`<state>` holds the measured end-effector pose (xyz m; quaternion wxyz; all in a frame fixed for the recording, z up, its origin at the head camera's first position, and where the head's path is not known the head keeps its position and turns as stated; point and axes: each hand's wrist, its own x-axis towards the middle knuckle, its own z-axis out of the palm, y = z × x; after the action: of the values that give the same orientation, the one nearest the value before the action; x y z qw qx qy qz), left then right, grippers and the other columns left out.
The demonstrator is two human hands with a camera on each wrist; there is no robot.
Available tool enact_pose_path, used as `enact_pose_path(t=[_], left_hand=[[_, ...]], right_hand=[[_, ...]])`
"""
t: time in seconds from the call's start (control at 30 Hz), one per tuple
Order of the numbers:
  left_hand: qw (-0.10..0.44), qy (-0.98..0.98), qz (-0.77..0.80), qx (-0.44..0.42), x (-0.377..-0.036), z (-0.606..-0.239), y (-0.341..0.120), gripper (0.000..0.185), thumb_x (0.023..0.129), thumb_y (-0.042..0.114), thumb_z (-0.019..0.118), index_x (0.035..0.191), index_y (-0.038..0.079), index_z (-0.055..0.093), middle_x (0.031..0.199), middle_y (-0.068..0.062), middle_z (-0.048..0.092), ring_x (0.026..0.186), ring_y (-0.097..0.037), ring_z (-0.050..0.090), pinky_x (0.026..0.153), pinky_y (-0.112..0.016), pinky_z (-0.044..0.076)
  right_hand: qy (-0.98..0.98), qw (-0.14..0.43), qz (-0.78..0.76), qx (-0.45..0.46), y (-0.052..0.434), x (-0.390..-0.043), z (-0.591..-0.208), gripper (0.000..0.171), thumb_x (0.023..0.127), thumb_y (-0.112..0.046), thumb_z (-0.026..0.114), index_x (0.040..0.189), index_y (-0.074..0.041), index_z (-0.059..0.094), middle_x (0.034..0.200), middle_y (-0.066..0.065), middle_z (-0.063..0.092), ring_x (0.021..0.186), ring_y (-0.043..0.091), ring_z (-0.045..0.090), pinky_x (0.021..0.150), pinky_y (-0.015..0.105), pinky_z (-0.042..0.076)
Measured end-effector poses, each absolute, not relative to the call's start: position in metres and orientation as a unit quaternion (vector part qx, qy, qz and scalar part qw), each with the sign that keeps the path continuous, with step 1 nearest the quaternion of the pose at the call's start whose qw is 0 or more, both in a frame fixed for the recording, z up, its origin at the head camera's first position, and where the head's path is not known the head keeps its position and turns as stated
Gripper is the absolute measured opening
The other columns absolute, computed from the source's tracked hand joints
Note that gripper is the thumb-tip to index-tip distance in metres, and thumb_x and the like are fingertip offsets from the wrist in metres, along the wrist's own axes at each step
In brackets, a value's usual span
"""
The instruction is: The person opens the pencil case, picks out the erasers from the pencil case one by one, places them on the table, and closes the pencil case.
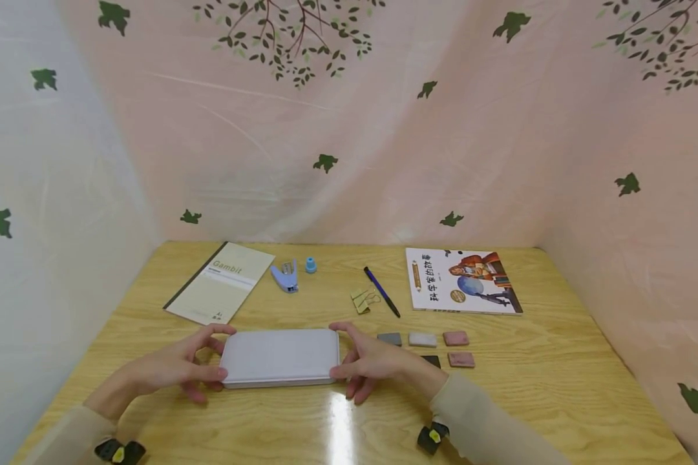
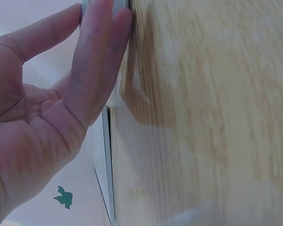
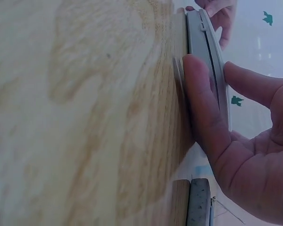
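A pale grey rectangular case point(image 1: 279, 356) with rounded corners lies flat on the wooden table, long side facing me. Its edge, seen from the right wrist, shows a dark seam and what looks like a zipper pull. At the left end my left hand point(image 1: 174, 365) grips it, thumb at the near corner and index finger at the far one. My right hand point(image 1: 375, 358) holds the opposite end the same way. In the right wrist view the right thumb presses the top rim while a finger lies along the side. The left wrist view shows only a sliver of case beyond the fingertips.
Several small blocks, including a pink one point(image 1: 461, 360), lie right of the case, partly behind my right arm. Farther back are a notebook point(image 1: 223, 281), stapler point(image 1: 285, 278), small blue item point(image 1: 311, 265), gold binder clip point(image 1: 362, 301), pen point(image 1: 382, 292) and picture book point(image 1: 465, 282).
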<state>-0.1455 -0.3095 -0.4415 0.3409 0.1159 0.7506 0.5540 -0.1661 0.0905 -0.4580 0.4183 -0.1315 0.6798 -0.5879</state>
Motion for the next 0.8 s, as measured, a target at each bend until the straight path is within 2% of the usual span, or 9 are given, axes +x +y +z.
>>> enact_pose_path(t=[0.3,0.63,0.8], left_hand=[[0.353,0.729,0.578,0.100,-0.1458,-0.4453,-0.3082,0.079,0.096,0.011,0.070,0.156,0.012,0.018,0.136,-0.032,0.024,0.097,-0.037,0.067,0.077,-0.056,0.061],[0.352,0.727,0.581,0.099,-0.1463,-0.4476,-0.3090,0.079,0.096,0.011,0.070,0.156,0.012,0.018,0.135,-0.031,0.025,0.098,-0.037,0.066,0.077,-0.056,0.060],[0.351,0.724,0.585,0.096,-0.1479,-0.4455,-0.3079,0.077,0.096,0.010,0.070,0.155,0.012,0.021,0.128,-0.028,0.035,0.095,-0.037,0.067,0.074,-0.056,0.061]], right_hand=[[0.674,0.421,-0.593,-0.133,0.0904,-0.1661,-0.4583,0.089,0.094,-0.014,0.074,0.161,-0.028,0.016,0.094,0.024,0.071,0.061,0.025,0.069,0.058,0.047,0.062],[0.671,0.423,-0.593,-0.137,0.0912,-0.1677,-0.4615,0.090,0.094,-0.015,0.075,0.161,-0.028,0.015,0.096,0.024,0.071,0.062,0.025,0.070,0.059,0.047,0.062],[0.673,0.420,-0.594,-0.135,0.0922,-0.1684,-0.4614,0.090,0.094,-0.014,0.075,0.161,-0.028,0.017,0.096,0.024,0.071,0.061,0.025,0.070,0.058,0.046,0.062]])
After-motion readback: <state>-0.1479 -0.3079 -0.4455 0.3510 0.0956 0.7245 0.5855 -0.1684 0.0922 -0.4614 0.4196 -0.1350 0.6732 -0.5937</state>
